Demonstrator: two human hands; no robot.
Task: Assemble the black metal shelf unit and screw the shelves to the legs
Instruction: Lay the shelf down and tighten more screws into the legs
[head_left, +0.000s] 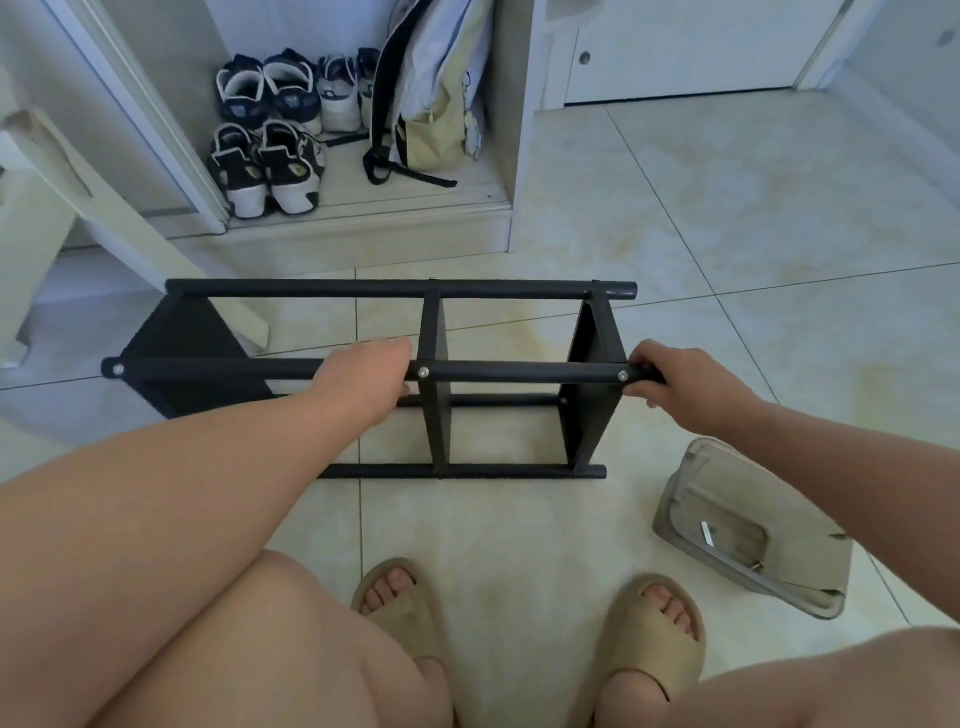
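nearest: bare knees at the bottom edge, and two feet in tan slides (654, 639) planted on the pale tiled floor (519, 525).

right of the feet: a beige moulded tray (779, 504) lies on the floor, tilted. a small hex key (707, 533) rests in its recess. a second small metal bit sits lower in it, too small to identify.

just ahead of the feet: the black shelf unit (467, 472) lies on its side on the floor, its long tubes running left to right. three flat shelves (434, 415) stand on edge between the tubes, one at the left end, one mid-span, one near the right end. the top leg (519, 372) is the raised tube closest to the person. silver screw heads (424, 372) show on it at each shelf joint.

left hand (363, 379): on the top leg just left of the middle shelf, fingers wrapped over the tube and clamped on it, thumb showing below.

right hand (680, 384): at the right end of the same leg, just past the right shelf, fingers curled over the tube tip and clamped on it, thumb underneath.

far left: a pale cardboard piece (78, 208) leans down behind the unit's left end.

farthest: an open white cupboard (498, 156) at floor level holds several pairs of sneakers (270, 156) on the left. a pale backpack (431, 104) stands upright on the right, its black straps trailing forward.
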